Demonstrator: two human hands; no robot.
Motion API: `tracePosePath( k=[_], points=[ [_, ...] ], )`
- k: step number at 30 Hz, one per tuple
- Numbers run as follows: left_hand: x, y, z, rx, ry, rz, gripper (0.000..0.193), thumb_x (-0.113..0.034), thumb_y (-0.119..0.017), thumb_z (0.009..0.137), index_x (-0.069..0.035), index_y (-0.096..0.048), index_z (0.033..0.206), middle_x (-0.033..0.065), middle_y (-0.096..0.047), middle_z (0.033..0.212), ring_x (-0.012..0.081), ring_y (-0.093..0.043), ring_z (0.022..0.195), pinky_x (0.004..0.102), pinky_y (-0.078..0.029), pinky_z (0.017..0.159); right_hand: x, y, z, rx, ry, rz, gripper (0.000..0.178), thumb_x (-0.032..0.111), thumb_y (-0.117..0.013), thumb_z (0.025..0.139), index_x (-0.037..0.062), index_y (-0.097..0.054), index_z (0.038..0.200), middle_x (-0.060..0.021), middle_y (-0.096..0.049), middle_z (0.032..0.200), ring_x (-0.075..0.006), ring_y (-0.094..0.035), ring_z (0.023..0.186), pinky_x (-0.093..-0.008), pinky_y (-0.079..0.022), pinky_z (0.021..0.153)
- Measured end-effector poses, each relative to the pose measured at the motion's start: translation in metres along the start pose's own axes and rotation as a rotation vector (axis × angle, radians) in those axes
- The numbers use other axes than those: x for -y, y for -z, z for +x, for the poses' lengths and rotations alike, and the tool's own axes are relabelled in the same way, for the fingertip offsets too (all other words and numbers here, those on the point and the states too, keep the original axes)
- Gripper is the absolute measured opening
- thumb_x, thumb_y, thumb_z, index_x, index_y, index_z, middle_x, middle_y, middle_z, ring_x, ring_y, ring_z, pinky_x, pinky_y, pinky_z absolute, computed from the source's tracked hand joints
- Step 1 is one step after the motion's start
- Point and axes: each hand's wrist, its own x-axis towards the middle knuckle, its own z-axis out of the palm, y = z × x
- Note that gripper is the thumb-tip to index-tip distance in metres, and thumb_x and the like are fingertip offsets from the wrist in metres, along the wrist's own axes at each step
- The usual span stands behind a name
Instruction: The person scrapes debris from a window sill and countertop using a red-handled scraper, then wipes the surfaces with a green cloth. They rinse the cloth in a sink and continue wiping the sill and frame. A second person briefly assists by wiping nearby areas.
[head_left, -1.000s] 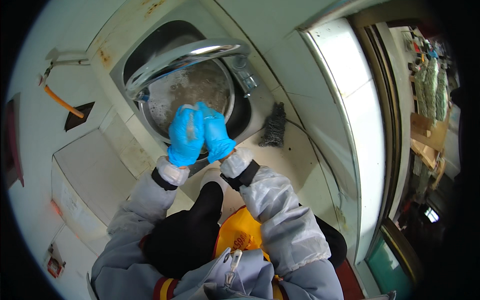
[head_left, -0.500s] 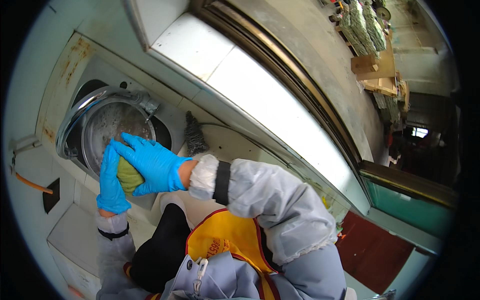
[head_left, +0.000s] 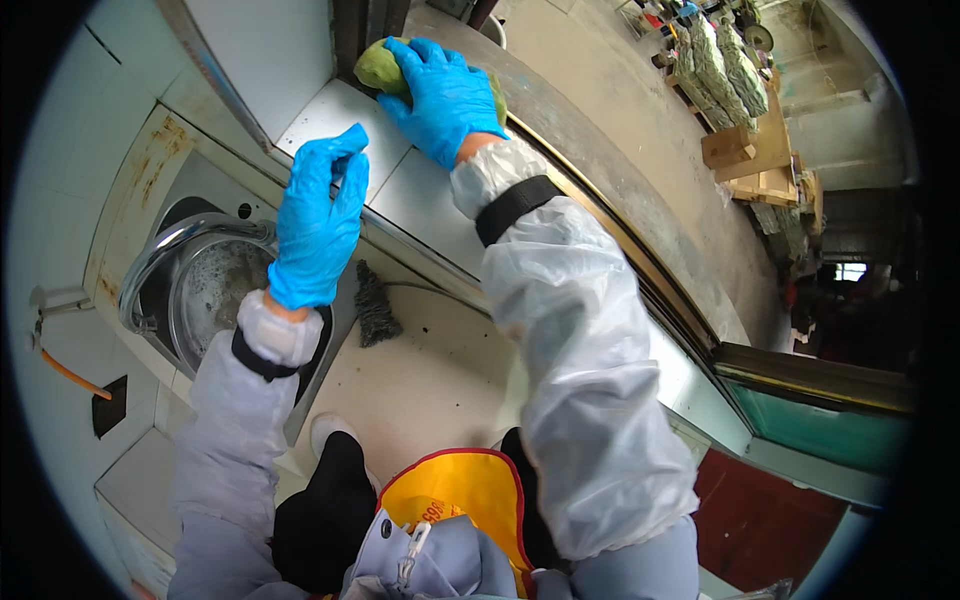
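My right hand, in a blue glove, presses a yellow-green sponge flat against the white tiled window ledge near the dark window frame. My left hand, also gloved in blue, hangs in the air with fingers loosely together above the sink's right edge; it seems to hold nothing. Below it lies a steel pot with soapy water inside the sink.
A dark bristly scrubber lies on the counter right of the sink. A tap and orange hose are at far left. Past the window sill, wooden crates and sacks stand outside. My yellow apron is below.
My view has swung right, from the sink toward the window. Both hands left the pot; the right hand carried the sponge up onto the ledge, and the left hand rose beside it.
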Motion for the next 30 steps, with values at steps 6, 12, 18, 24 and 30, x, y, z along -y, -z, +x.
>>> tracePosePath(
  k=[6, 12, 18, 24, 30],
  points=[
    [0.023, -0.017, 0.016, -0.019, -0.056, -0.042, 0.012, -0.013, -0.065, 0.094, -0.004, -0.065, 0.102, 0.0059, -0.059, 0.09, 0.0128, -0.054, 0.074, 0.0281, -0.047, 0.07, -0.08, 0.023, -0.072, -0.004, 0.211, 0.283, 0.046, 0.022, -0.06, 0.094, 0.0078, -0.051, 0.137, -0.0188, -0.053, 0.135, -0.0389, -0.053, 0.121, -0.0439, -0.044, 0.103],
    [0.029, -0.015, 0.03, -0.039, -0.035, 0.036, 0.011, -0.017, -0.068, 0.092, -0.006, -0.069, 0.094, 0.0057, -0.059, 0.078, 0.0153, -0.054, 0.067, 0.0296, -0.045, 0.064, -0.128, 0.156, -0.24, 0.401, -0.394, -0.126, 0.054, 0.01, -0.069, 0.08, 0.0085, -0.056, 0.132, -0.0151, -0.055, 0.137, -0.0399, -0.048, 0.128, -0.047, -0.037, 0.109],
    [0.025, -0.038, 0.03, -0.15, -0.212, 0.442, 0.008, -0.017, -0.069, 0.089, -0.01, -0.072, 0.093, 0.0073, -0.066, 0.084, 0.0247, -0.061, 0.072, 0.0346, -0.048, 0.066, -0.136, 0.109, -0.21, 0.152, -0.158, 0.089, 0.039, 0.014, -0.071, 0.082, 0.0086, -0.065, 0.119, -0.0147, -0.063, 0.106, -0.0357, -0.06, 0.096, -0.043, -0.05, 0.084],
    [0.043, -0.04, 0.025, -0.09, -0.132, 0.385, 0.016, -0.017, -0.063, 0.094, -0.009, -0.074, 0.102, 0.0074, -0.07, 0.095, 0.019, -0.064, 0.085, 0.0308, -0.05, 0.08, -0.038, -0.002, -0.028, -0.025, -0.124, 0.037, 0.016, 0.012, -0.066, 0.078, 0.0042, -0.071, 0.092, -0.0164, -0.065, 0.102, -0.0342, -0.062, 0.098, -0.0435, -0.053, 0.083],
    [0.062, -0.029, 0.028, 0.029, -0.033, 0.392, 0.023, -0.023, -0.058, 0.099, -0.008, -0.07, 0.112, 0.0071, -0.069, 0.107, 0.0186, -0.064, 0.099, 0.0324, -0.049, 0.092, -0.102, 0.046, -0.165, -0.049, -0.192, 0.178, 0.036, 0.017, -0.069, 0.081, 0.0084, -0.064, 0.116, -0.0136, -0.063, 0.114, -0.0336, -0.06, 0.106, -0.043, -0.05, 0.092]
  ],
)
